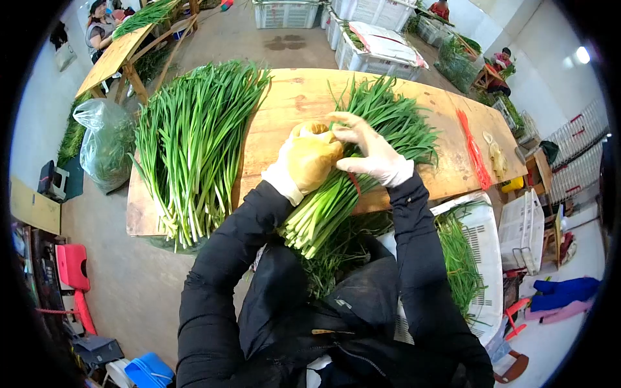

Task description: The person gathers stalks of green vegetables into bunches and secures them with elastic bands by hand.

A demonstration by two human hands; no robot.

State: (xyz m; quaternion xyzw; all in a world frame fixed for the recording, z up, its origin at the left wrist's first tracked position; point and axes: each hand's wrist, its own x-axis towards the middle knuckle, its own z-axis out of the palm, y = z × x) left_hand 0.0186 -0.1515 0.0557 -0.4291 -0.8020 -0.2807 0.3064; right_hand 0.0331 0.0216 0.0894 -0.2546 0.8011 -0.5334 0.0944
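Note:
My left hand point(309, 160), in a yellow-and-white glove, is closed in a fist above a bunch of garlic chives point(321, 216). What its fingers hold, if anything, is hidden. My right hand point(374, 152), in a pale glove, is beside it over the same bunch, its thumb and fingers apart and curved toward the left fist. A red tie point(354, 183) crosses the bunch just below my right hand. The pale stem ends stick out over the table's near edge, and the green leaves fan out toward the back right. Left of my arms lies a large loose pile of chives point(197, 142).
On the right of the wooden table point(284, 97) lie red ties point(474, 152) and a glove point(497, 160). A white crate point(485, 258) with chives stands by my right side. A clear plastic bag point(105, 142) is at the left. Other people point(98, 32) work farther back.

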